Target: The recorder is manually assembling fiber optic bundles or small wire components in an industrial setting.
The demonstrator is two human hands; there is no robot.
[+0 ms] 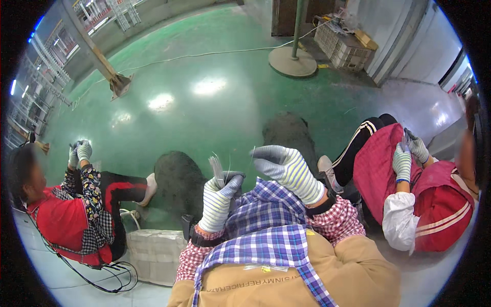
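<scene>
My left hand (220, 202), in a striped glove with grey fingers, is closed round a small bundle of thin, clear strips (217, 170) that stands up out of the fist. One fine strand bends away from the bundle's top. To the right, my right hand (291, 171) wears a matching glove. Its thumb and fingers are pinched together at about the height of the bundle, on what looks like a thin pale strand (251, 157). The two hands are apart, above my blue checked apron (266, 215).
Seated co-workers in red flank me, one on the left (66, 215), one on the right (424, 194), both with gloved hands raised. Two dark mats (179, 179) lie on the green floor (204, 117). Ahead stand a round-based pole (292, 61) and a crate (342, 48); a cable crosses the floor.
</scene>
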